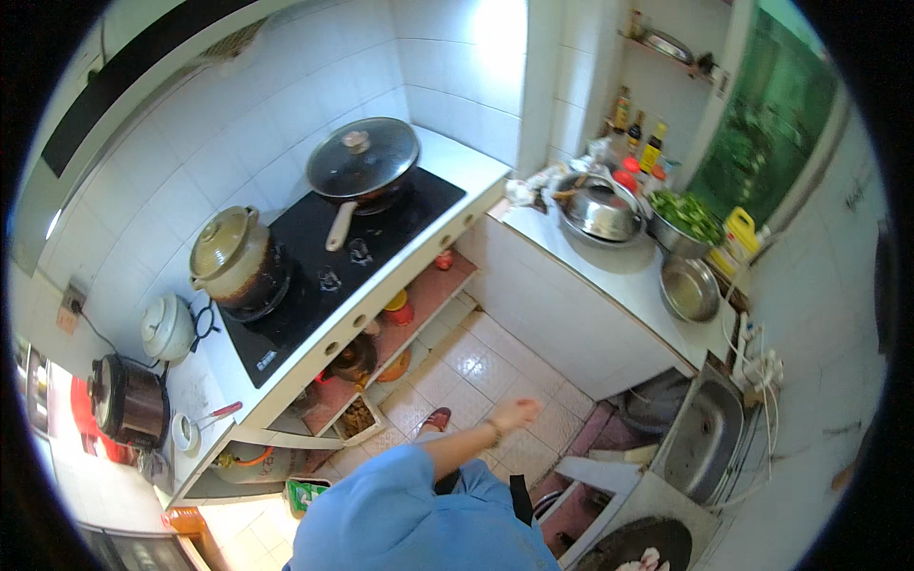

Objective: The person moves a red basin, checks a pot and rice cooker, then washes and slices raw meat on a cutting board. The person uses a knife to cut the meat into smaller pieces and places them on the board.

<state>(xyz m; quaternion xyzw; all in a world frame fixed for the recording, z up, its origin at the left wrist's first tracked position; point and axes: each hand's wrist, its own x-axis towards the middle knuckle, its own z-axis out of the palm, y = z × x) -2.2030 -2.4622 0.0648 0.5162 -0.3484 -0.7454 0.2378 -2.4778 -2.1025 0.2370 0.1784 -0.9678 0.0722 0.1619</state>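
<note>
My left hand (515,414), with a bracelet at its wrist, reaches across in front of my body above the tiled floor (457,366). Its fingers look loosely bent, a little blurred, and nothing shows in them. It touches nothing that I can see. My right hand does not show. Left of my hand stands the black cooktop (309,262). On it are a lidded frying pan (367,162) with a pale handle and a stained clay pot (233,257) with a lid.
The right counter holds a steel pot with a lid (602,214), leafy greens in a bowl (684,221), a metal basin (690,288) and a yellow jug (735,243). A steel sink (705,428) is near right. A rice cooker (131,402) stands left. Below it, a cabinet door (286,438) hangs open.
</note>
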